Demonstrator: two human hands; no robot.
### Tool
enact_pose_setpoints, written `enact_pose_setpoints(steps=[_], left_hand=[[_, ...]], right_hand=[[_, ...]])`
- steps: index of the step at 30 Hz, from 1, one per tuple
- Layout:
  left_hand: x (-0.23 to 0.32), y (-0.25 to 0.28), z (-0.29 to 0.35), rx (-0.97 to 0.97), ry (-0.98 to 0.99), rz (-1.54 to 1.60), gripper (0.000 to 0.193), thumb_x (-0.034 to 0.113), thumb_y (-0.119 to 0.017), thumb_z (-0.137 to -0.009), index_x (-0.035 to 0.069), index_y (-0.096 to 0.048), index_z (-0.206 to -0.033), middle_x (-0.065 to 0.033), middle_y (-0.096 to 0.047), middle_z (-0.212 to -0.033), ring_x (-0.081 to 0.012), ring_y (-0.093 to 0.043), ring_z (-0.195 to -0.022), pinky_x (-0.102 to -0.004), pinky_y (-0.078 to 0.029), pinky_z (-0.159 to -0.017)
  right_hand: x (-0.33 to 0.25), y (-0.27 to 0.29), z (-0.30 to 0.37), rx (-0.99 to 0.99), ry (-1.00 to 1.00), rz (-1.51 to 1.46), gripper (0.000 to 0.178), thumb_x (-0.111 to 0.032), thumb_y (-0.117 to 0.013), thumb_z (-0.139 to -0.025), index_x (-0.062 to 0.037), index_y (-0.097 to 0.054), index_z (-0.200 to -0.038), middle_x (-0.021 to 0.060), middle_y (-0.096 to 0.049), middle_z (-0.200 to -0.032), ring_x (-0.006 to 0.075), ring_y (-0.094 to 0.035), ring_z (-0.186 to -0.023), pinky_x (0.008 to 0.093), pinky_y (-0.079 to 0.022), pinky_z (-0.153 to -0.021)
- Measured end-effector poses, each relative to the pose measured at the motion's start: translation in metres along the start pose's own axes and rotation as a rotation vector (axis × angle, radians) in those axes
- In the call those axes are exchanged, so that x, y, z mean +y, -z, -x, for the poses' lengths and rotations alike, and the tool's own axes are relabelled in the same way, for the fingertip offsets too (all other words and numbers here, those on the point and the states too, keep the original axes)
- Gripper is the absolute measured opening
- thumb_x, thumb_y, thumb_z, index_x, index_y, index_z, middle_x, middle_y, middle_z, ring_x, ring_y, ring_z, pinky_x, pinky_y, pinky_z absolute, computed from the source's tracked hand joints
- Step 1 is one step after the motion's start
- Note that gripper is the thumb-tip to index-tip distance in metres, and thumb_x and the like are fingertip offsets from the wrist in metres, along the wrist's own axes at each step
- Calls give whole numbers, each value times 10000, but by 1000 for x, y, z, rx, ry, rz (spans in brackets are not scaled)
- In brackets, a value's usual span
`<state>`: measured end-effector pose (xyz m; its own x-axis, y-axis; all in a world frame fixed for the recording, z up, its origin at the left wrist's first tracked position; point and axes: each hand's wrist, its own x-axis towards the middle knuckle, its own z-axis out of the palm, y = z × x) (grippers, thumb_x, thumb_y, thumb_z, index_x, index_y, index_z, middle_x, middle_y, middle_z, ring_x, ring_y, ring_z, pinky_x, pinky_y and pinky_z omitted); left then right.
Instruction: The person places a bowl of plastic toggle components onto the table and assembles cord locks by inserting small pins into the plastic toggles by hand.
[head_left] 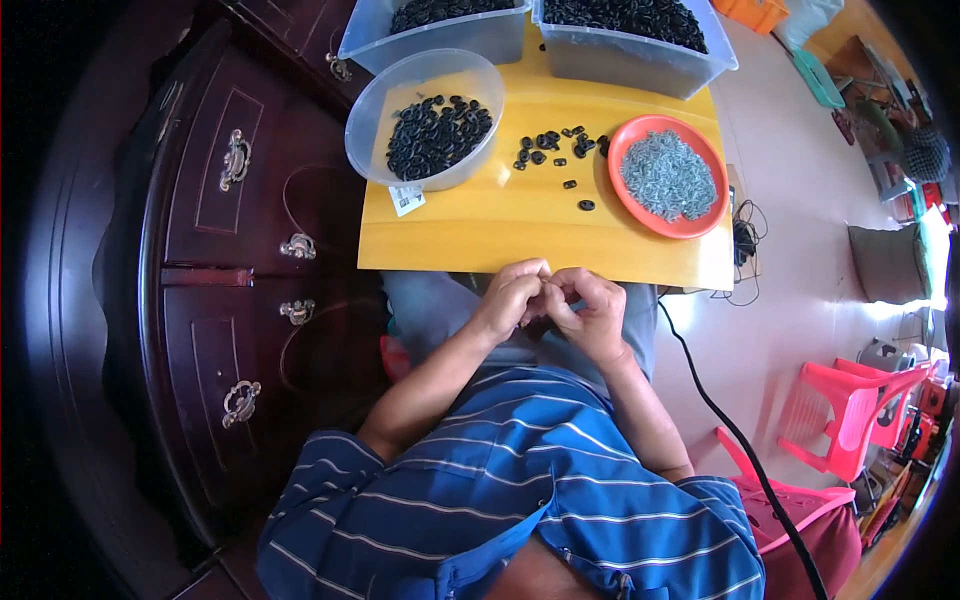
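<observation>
Left hand: the left hand (508, 296) is curled at the near edge of the yellow board (520, 215), fingertips pressed against those of the other hand.
Right hand: the right hand (592, 312) is curled the same way, touching the left just above the lap.
Held piece: something small and dark seems pinched between the two sets of fingertips, but it is too hidden to tell what it is or which hand grips it.
Loose rings: a few small black rings (556, 148) lie scattered mid-board, well apart from the hands.
Round tub: a clear round tub (425, 118) at the board's left holds more black rings.
Label: a small white rectangular label (406, 199) lies on the board just beside the tub's near side.
Orange dish: an orange round dish (668, 177) at the right holds a heap of small grey metal bits.
Bins: two clear rectangular bins (560, 30) at the far edge are full of black rings.
Left side: a dark wooden cabinet (230, 260) with metal handles.
</observation>
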<state>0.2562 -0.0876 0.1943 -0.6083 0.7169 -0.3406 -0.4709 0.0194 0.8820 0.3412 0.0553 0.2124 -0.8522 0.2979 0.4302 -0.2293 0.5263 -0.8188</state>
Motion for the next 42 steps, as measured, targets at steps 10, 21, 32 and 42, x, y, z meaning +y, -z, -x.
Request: enact_pose_setpoints(steps=[10, 21, 32, 42], left_hand=[[-11, 7, 11, -20, -93, -101, 161, 139, -446, -856, 57, -495, -727, -41, -522, -669, -79, -406, -521, -229, -346, -482], [14, -11, 17, -7, -180, -253, 233, 145, -455, -911, 47, -502, -705, -31, -523, -664, -89, -455, -576, -254, -384, -541], [55, -21, 15, -22, -704, -1226, 93, 83, -615, -815, 41, -550, -763, -137, -575, -727, -353, -602, -718, -446, -469, -627], [63, -18, 20, -87, -740, -1323, 86, 88, -639, -766, 56, -561, -753, -128, -580, -739, -346, -606, -730, -459, -478, -646]], right_hand=[[43, 101, -62, 191, -217, 357, 78, -128, -683, -897, -51, -672, -908, 137, -674, -730, 227, -692, -639, 340, -523, -596], [53, 90, -40, 245, -335, 156, 127, -133, -688, -935, -13, -718, -966, 120, -707, -805, 171, -676, -711, 298, -525, -673], [22, 29, 7, -405, -684, -755, 183, -170, -665, -980, 2, -701, -931, -6, -657, -786, 63, -572, -696, 220, -486, -639], [32, 29, 1, -517, -750, -839, 140, -169, -682, -965, -38, -716, -934, -12, -677, -786, 50, -588, -663, 208, -496, -633]])
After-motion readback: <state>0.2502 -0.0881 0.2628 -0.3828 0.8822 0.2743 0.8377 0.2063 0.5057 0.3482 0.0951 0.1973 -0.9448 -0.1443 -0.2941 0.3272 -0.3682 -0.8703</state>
